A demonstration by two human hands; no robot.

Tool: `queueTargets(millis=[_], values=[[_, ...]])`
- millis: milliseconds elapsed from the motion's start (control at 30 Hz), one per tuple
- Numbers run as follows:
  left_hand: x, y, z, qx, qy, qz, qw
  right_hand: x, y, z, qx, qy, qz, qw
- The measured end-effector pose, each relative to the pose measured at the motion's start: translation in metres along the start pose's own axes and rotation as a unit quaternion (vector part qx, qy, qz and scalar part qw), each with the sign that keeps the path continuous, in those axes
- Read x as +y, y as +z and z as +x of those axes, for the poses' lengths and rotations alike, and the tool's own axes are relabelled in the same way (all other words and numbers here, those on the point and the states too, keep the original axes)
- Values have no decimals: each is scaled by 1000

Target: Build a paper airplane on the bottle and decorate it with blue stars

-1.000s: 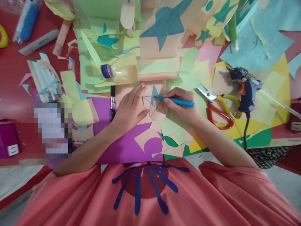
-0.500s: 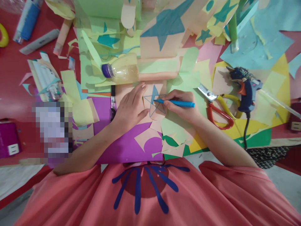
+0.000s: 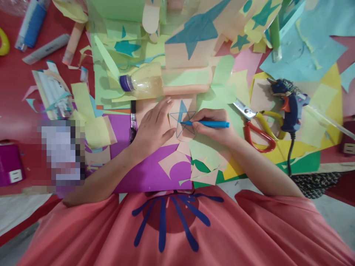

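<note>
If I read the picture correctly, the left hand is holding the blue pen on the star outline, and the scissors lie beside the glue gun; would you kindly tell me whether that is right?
Not quite: the head view shows the right hand holding the blue pen on the star outline. The scissors do lie beside the glue gun.

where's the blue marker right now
In the head view, the blue marker is just right of centre, in the grip of the right hand, its tip at the star drawing; the red-and-yellow-handled scissors lie further right.
</note>
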State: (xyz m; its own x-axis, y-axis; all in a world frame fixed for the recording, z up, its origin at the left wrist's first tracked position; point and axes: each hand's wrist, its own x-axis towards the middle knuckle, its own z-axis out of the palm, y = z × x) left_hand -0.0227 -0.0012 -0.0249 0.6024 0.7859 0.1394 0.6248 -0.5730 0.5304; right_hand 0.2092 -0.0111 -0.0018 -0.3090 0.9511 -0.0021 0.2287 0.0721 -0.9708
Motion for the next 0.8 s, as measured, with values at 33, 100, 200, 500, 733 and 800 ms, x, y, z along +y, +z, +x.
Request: queueTargets(millis=[33, 100, 200, 500, 733, 800], values=[[0, 0, 0, -2, -2, 0, 1000, 0, 0, 0, -1, 1, 0, 1000], [1, -1, 0, -4, -3, 0, 1000, 0, 0, 0, -4, 4, 1, 1000], [1, -1, 0, 1, -2, -6, 1000, -1, 0, 1, -3, 13, 1, 1000], [3, -1, 0, 7, -6, -14, 1000, 0, 1, 1, 34, 21, 0, 999], [3, 0, 1, 8, -11, -6, 1000, 1, 1, 2, 59, 22, -10, 998], [3, 0, 1, 8, -9, 0, 1000, 1, 1, 2, 65, 28, -11, 997]])
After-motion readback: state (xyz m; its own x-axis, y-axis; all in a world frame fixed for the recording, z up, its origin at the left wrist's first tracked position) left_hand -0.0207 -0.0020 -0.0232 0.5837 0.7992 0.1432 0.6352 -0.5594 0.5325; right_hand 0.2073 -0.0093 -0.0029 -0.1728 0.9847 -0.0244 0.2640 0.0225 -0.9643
